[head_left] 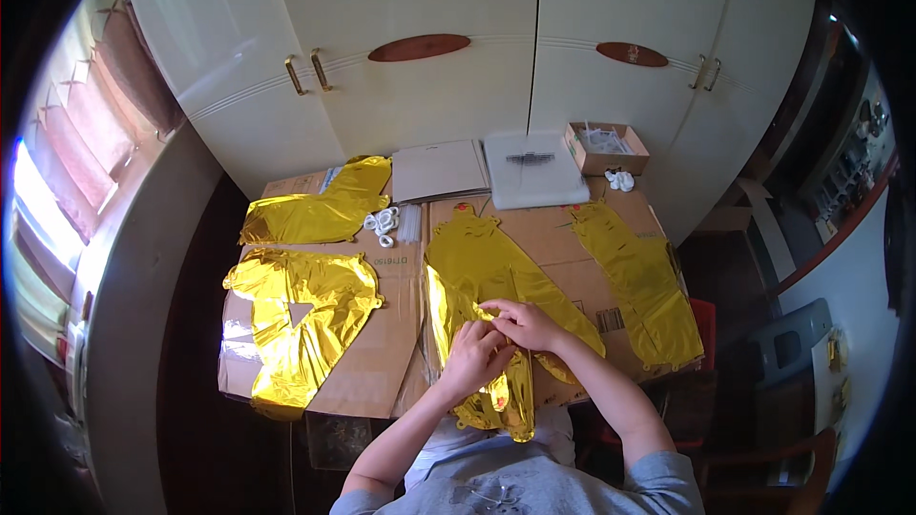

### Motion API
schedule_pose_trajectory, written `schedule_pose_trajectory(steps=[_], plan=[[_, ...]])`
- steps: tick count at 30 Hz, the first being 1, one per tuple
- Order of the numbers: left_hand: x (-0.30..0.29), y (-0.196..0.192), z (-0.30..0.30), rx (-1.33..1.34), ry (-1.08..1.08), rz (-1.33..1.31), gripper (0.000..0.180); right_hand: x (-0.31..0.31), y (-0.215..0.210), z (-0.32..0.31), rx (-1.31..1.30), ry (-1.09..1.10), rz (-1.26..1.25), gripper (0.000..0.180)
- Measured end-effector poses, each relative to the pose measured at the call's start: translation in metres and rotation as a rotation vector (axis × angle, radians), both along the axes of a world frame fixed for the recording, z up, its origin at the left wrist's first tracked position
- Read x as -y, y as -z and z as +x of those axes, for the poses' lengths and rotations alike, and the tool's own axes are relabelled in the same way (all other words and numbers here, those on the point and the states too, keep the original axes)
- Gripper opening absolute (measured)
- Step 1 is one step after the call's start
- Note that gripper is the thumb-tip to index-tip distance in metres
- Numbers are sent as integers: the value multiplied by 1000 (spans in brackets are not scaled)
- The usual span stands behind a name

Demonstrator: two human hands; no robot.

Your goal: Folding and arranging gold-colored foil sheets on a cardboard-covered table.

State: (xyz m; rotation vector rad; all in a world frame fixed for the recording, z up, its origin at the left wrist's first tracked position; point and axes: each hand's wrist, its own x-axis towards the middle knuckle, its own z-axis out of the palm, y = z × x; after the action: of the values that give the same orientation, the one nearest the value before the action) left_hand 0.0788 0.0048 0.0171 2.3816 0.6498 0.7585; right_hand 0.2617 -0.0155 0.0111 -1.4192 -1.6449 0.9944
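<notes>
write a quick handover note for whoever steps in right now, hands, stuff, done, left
Left hand and right hand: both pinch the flat gold foil letter balloon at the middle of the cardboard-covered table.
Things: three more gold foil balloons lie flat, two at left, one at right. White clips and a small cardboard box sit toward the back.
Done: all four laid out, none inflated.
Left: the held balloon is still being handled.

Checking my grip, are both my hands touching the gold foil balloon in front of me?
Touching. The head view shows the left hand and right hand pressed on the gold foil balloon.
</notes>
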Motion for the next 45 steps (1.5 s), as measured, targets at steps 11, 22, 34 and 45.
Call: schedule_pose_trajectory(steps=[11, 22, 34, 45], plan=[[-74, 3, -46, -285, -184, 227, 53, 19, 22, -3, 340, 97, 399, 27], [-110, 20, -52, -482, -79, 169, 73, 14, 34, -6, 345, 89, 366, 47], [-111, 23, -49, -513, -69, 266, 81, 15, 29, -7, 303, 106, 376, 30], [-137, 26, -44, -581, -93, 265, 87, 14, 32, -7, 394, 80, 488, 31]])
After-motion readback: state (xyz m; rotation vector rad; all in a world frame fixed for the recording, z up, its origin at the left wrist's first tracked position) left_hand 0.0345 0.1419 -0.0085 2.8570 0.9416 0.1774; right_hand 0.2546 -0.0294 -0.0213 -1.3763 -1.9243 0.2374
